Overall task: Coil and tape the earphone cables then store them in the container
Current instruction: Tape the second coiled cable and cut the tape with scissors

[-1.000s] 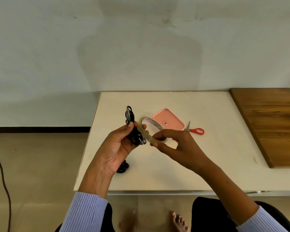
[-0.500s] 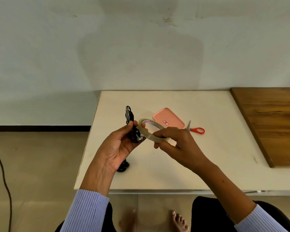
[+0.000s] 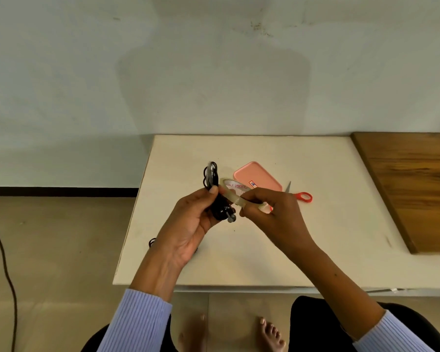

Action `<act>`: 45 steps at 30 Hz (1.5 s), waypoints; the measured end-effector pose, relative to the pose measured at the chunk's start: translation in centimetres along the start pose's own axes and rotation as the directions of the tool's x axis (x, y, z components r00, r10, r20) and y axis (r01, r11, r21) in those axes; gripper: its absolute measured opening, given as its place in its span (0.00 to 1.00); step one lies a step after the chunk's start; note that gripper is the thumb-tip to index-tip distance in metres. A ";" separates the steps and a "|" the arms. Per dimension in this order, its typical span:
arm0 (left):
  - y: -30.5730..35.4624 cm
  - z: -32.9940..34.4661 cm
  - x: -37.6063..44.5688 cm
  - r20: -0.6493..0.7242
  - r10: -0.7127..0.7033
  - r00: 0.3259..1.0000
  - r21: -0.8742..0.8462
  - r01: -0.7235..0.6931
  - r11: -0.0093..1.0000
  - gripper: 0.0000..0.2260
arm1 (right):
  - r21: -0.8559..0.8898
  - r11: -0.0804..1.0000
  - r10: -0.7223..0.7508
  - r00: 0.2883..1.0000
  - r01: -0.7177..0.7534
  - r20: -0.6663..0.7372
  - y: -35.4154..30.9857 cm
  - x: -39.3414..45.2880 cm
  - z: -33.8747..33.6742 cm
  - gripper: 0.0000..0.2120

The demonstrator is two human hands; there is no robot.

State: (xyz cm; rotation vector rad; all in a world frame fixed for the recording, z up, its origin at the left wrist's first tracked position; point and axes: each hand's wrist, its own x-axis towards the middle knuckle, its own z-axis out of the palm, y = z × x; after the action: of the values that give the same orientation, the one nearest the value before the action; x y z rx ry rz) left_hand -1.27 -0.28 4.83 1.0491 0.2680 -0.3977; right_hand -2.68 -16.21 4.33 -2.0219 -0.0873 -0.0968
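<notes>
A coiled black earphone cable [image 3: 212, 182] is held upright beside a clear tape roll [image 3: 235, 193]; a pink container [image 3: 257, 177] lies closed behind.

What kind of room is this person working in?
Probably a plain, sparsely furnished indoor room, perhaps a home or a simple workspace. A bare pale wall stands behind a small cream table, a wooden board lies beside it, and the person sits barefoot on a tan floor.

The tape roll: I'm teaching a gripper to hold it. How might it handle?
The tape roll is a thin open ring pinched in the right hand, so probably light. Its round rim would likely roll if set on edge. The glossy clear surface may be slippery outside.
</notes>
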 end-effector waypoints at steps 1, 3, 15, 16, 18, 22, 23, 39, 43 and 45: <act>-0.2 0.2 0.0 -0.025 0.029 0.999 0.028 -0.028 0.999 0.08 | -0.015 1.000 -0.006 1.000 0.006 0.004 -0.1 -0.1 0.3 0.05; -0.3 0.6 0.0 -0.070 0.055 0.996 0.027 -0.053 0.998 0.09 | -0.043 0.999 -0.010 1.000 0.011 0.015 -0.1 -0.1 0.7 0.05; 0.6 0.0 0.2 -0.142 -0.025 0.989 -0.183 -0.001 0.983 0.09 | -0.032 0.999 0.011 0.998 -0.009 0.066 -0.6 -0.1 0.2 0.07; 0.6 0.0 0.2 -0.142 -0.009 0.990 -0.150 -0.012 0.989 0.09 | -0.023 1.000 0.013 0.999 -0.012 0.052 -0.6 -0.2 0.4 0.08; 0.6 -0.1 0.0 -0.126 0.025 0.992 -0.086 -0.036 0.996 0.09 | -0.015 1.000 0.014 1.000 -0.014 0.027 -0.8 -0.4 0.8 0.09; 0.5 0.0 -0.2 -0.117 0.063 0.991 0.024 -0.061 0.998 0.08 | -0.029 1.000 0.008 1.000 -0.008 -0.018 -0.5 -0.5 1.3 0.10; 0.4 0.1 -0.3 -0.112 0.068 0.991 0.051 -0.062 0.997 0.08 | -0.028 0.999 0.016 1.000 -0.017 -0.025 -0.4 -0.5 1.4 0.09; 1.6 -0.1 -0.6 -0.130 -0.026 0.991 -0.149 0.006 0.989 0.14 | -0.008 1.000 0.013 0.982 -0.012 0.190 -0.5 0.2 0.0 0.13; 1.7 -0.2 -0.5 -0.133 -0.058 0.989 -0.193 0.032 0.981 0.10 | 0.045 0.999 -0.026 0.969 0.015 0.247 -0.8 0.3 -0.6 0.16; 1.6 -0.3 -0.3 -0.132 -0.067 0.989 -0.208 0.038 0.977 0.09 | 0.076 0.997 -0.039 0.967 0.021 0.253 -0.9 0.2 -0.6 0.16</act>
State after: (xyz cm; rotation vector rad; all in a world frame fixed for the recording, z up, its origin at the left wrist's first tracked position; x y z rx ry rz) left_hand -0.88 0.78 6.09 0.8692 0.4525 -0.3373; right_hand -2.56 -16.30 5.43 -1.9514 -0.2799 0.1458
